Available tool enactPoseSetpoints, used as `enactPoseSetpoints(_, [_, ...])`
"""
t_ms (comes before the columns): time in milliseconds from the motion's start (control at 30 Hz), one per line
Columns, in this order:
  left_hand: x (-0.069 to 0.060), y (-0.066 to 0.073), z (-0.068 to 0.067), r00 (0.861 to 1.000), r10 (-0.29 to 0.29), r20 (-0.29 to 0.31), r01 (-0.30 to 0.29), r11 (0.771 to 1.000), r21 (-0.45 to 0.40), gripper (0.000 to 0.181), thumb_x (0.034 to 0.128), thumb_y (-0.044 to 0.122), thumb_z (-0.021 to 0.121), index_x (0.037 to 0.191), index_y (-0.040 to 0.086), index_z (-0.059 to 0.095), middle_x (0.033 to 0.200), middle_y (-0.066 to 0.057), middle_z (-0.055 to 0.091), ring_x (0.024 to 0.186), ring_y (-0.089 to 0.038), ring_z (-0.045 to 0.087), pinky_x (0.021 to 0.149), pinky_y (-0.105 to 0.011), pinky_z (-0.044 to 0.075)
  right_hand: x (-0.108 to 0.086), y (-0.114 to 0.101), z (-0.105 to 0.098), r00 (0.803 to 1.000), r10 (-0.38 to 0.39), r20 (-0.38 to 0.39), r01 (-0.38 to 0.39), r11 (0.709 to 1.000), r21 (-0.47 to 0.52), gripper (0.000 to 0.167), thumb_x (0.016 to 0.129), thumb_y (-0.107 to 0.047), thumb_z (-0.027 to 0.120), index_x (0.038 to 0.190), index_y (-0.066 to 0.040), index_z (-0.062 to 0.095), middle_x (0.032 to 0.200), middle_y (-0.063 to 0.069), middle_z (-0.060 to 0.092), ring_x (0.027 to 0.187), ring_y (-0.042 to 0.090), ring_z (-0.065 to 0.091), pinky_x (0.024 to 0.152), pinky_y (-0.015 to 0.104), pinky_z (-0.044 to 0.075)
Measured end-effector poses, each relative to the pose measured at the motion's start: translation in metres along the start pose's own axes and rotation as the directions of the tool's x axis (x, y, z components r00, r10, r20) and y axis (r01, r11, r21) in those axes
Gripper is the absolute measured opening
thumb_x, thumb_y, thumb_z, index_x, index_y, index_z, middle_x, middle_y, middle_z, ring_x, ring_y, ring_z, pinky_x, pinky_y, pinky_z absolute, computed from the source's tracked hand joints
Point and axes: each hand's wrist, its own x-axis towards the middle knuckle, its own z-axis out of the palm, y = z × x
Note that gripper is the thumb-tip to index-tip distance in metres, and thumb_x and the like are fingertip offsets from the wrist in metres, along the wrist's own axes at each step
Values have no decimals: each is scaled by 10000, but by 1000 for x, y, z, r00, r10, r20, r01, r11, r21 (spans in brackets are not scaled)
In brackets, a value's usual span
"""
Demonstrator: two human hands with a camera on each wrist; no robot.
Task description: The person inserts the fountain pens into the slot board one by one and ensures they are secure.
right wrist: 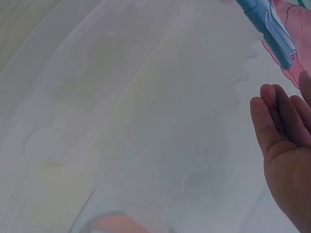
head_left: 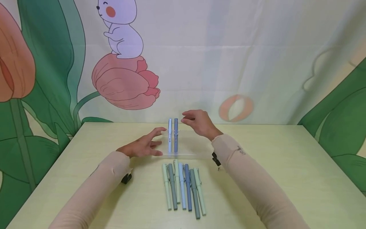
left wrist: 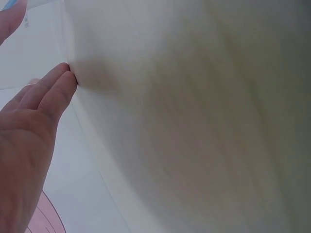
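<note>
Two pens, one light blue [head_left: 170, 136] and one darker grey-blue [head_left: 175, 136], stand side by side at the left end of a clear plastic holder [head_left: 197, 156]. My left hand [head_left: 147, 144] is spread beside the holder's left end, thumb and fingers apart, with nothing in it; whether it touches the holder I cannot tell. To the right of the pens' tops hovers my right hand [head_left: 200, 122], its fingers loosely bent and holding nothing. In the right wrist view, a blue pen's clip end [right wrist: 279, 41] appears above the fingertips of that hand.
In front of the holder lie several pens in green, grey-green and blue, among them a dark blue pen [head_left: 187, 187] and a pale green pen [head_left: 200, 190]. Behind the pale wooden table [head_left: 100, 140] hangs a curtain [head_left: 186, 63] printed with flowers and a white animal.
</note>
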Motion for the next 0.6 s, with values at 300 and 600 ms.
enactPoseSetpoints(300, [0,0,1,1000,6,0,-6,1000,5,943,876,93,778,1548,331,161,1645,-184,113,1431,-414,331,1115,-590,318,-18,10,-15,1000,-9,-20,9,1000,1,394,989,-224,654,1317,-8,631,1252,128,677,1148,282,641,962,412,522])
enactPoseSetpoints(600, [1,-3,0,1000,11,0,-11,1000,-2,941,875,88,776,1549,323,163,1644,-184,114,1434,-408,328,1106,-581,340,-34,18,-23,999,11,-39,-10,1000,17,379,988,-237,656,1297,-17,649,1237,127,685,1141,290,647,954,435,525])
